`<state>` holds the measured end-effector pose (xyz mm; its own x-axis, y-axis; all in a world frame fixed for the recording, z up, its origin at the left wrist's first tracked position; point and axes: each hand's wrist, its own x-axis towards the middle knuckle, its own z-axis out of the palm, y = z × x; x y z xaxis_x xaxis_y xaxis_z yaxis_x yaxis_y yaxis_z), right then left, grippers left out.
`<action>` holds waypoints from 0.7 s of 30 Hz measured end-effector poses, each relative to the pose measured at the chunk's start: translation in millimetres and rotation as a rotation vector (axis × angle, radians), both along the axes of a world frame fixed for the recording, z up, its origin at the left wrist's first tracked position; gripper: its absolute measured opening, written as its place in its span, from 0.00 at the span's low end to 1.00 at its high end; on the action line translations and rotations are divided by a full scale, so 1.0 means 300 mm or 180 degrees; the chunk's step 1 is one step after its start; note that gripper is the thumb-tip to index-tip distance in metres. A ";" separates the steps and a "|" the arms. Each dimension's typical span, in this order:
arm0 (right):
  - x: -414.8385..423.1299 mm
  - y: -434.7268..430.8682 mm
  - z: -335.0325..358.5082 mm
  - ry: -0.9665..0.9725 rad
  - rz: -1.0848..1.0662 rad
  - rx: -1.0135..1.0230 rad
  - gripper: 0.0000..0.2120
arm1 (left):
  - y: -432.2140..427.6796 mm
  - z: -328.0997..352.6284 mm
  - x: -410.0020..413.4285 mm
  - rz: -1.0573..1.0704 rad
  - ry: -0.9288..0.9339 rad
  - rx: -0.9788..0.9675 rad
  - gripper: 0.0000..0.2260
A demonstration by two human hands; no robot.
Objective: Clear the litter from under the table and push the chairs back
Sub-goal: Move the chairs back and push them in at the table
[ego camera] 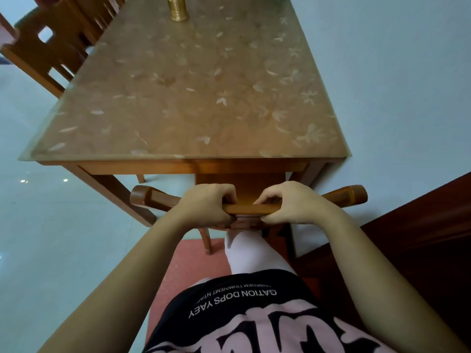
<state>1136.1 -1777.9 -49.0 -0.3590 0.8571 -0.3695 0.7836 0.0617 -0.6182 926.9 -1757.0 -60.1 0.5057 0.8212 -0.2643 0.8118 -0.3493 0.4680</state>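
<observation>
A wooden chair [248,208] stands at the near end of the wooden table [193,98], its seat partly under the tabletop. My left hand [209,203] grips the chair's top rail from the left of its middle. My right hand [290,203] grips the same rail just to the right, fingers curled over it. The rail's curved ends stick out on both sides of my hands. No litter shows; the floor under the table is mostly hidden by the top.
Another wooden chair [46,47] stands along the table's left side. A brass cylinder [177,8] sits at the table's far end. A pale wall runs along the right, dark wooden furniture [413,225] stands at right, and a red mat [188,266] lies underfoot.
</observation>
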 end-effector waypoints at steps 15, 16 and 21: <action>-0.015 0.077 0.019 0.0424 -0.0015 -0.0252 0.14 | 0.070 0.049 0.003 0.0098 -0.0297 -0.0016 0.09; -0.011 0.086 0.022 0.0428 -0.0026 -0.0241 0.14 | 0.079 0.052 0.009 0.0080 -0.0268 0.0034 0.09; 0.007 0.149 0.033 0.0312 -0.0016 -0.0245 0.15 | 0.130 0.039 0.036 0.0164 -0.0254 0.0153 0.08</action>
<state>1138.2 -1733.2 -39.2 -0.3924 0.8294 -0.3977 0.7194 0.0072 -0.6946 937.6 -1718.2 -48.4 0.4803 0.8575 -0.1845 0.7901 -0.3317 0.5155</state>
